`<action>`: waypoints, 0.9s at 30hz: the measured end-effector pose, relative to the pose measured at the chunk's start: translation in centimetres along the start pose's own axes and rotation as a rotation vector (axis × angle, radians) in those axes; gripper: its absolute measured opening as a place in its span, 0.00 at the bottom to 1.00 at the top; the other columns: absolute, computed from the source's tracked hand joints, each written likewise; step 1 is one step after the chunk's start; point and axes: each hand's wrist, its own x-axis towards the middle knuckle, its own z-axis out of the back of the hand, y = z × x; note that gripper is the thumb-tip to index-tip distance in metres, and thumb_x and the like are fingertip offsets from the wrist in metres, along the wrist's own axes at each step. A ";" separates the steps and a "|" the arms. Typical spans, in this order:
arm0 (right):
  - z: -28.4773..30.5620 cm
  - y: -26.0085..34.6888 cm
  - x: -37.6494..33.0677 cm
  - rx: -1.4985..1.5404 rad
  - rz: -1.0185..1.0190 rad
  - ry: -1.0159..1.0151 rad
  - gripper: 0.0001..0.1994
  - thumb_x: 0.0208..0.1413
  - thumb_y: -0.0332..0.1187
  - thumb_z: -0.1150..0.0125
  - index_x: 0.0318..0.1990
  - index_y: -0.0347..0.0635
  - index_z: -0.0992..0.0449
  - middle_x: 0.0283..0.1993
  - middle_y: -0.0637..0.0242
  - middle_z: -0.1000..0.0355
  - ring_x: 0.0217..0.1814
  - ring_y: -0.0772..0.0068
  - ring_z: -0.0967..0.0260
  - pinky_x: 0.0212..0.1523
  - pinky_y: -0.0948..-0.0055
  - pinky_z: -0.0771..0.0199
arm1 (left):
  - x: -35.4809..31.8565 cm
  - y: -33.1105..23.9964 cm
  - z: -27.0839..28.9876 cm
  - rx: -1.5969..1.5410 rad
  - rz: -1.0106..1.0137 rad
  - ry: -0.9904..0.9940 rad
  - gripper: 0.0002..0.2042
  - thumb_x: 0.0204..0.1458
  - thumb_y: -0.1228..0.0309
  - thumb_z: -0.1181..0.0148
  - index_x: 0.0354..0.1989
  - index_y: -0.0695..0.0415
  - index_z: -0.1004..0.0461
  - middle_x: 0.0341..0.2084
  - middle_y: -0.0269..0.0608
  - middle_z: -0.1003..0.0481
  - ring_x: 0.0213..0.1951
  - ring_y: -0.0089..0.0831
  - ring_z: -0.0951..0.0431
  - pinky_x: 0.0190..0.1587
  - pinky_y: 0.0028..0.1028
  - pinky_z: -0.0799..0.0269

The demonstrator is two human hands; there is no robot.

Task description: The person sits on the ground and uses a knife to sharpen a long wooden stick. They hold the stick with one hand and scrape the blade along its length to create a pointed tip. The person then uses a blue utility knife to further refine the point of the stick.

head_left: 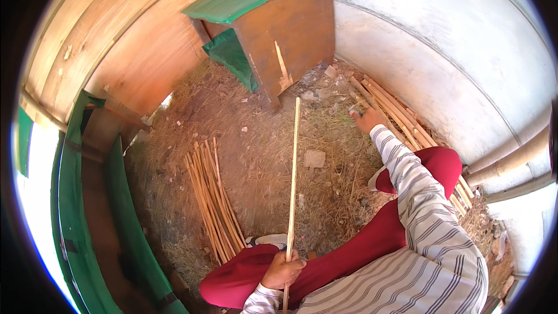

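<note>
A long, pale wooden strip (294, 180) stands almost upright in front of me. My left hand (283, 271) is closed round its lower part, by my left knee. My right arm reaches out to the far right, where my right hand (367, 121) is closed beside a pile of wooden strips (401, 113) along the wall. Something small and greyish shows at its fingertips, too small to make out. On the ground to the left lies a bundle of similar thin strips (212, 200), their near ends close to my left leg.
A brown wooden cabinet (290, 29) with a green cover stands at the back. Green-covered boards (131, 215) line the left side. Pale metal sheeting (430, 40) walls the right. A flat stone (315, 159) lies on the dry, grassy dirt between the two strip piles.
</note>
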 end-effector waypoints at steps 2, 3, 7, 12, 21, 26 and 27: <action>0.2 1.7 -1.3 -0.053 0.056 0.036 0.30 0.62 0.58 0.47 0.44 0.33 0.19 0.45 0.45 0.21 0.51 0.45 0.23 0.55 0.53 0.25 | 0.7 -0.8 -0.3 -0.032 -0.009 0.016 0.17 0.54 0.82 0.43 0.21 0.51 0.44 0.09 0.29 0.41 0.06 0.20 0.43 0.06 0.26 0.53; 0.4 3.2 -3.3 -0.212 0.152 0.090 0.28 0.62 0.56 0.47 0.43 0.34 0.18 0.44 0.47 0.21 0.50 0.46 0.23 0.53 0.53 0.24 | 1.2 -0.8 -0.5 -0.035 0.001 0.012 0.17 0.54 0.82 0.43 0.21 0.51 0.44 0.09 0.29 0.41 0.06 0.20 0.43 0.06 0.26 0.53; -0.8 4.8 -9.8 -0.781 0.560 0.269 0.18 0.61 0.45 0.45 0.40 0.40 0.17 0.40 0.53 0.19 0.45 0.52 0.20 0.44 0.54 0.20 | 3.8 -1.5 -1.0 -0.013 0.038 -0.019 0.14 0.54 0.80 0.43 0.24 0.52 0.43 0.11 0.29 0.40 0.07 0.19 0.43 0.06 0.26 0.53; -0.2 5.6 -16.2 -0.599 0.760 0.173 0.19 0.63 0.46 0.44 0.33 0.39 0.19 0.28 0.57 0.22 0.35 0.54 0.20 0.34 0.56 0.20 | 5.3 -1.8 -0.3 -0.049 0.049 -0.040 0.14 0.54 0.79 0.42 0.25 0.51 0.42 0.12 0.27 0.41 0.07 0.19 0.43 0.06 0.26 0.52; -2.1 4.6 -18.5 -0.248 0.742 0.210 0.25 0.66 0.55 0.49 0.37 0.40 0.18 0.21 0.58 0.24 0.23 0.55 0.23 0.29 0.55 0.21 | 6.2 -1.4 0.1 -0.009 -0.004 -0.071 0.14 0.54 0.78 0.42 0.24 0.51 0.42 0.11 0.28 0.41 0.08 0.18 0.44 0.07 0.25 0.52; -3.9 6.6 -20.4 0.073 0.897 0.341 0.25 0.66 0.57 0.52 0.44 0.46 0.16 0.15 0.57 0.29 0.17 0.55 0.26 0.24 0.56 0.22 | 6.9 -1.5 0.4 -0.033 0.017 -0.054 0.13 0.55 0.79 0.42 0.25 0.52 0.41 0.12 0.27 0.40 0.08 0.18 0.42 0.08 0.24 0.52; -4.4 6.8 -20.8 0.045 0.903 0.369 0.26 0.66 0.57 0.52 0.44 0.47 0.16 0.15 0.56 0.29 0.17 0.54 0.26 0.25 0.55 0.22 | 7.0 -1.5 0.4 -0.032 0.023 -0.060 0.13 0.55 0.79 0.42 0.25 0.52 0.41 0.12 0.27 0.40 0.08 0.18 0.42 0.08 0.24 0.51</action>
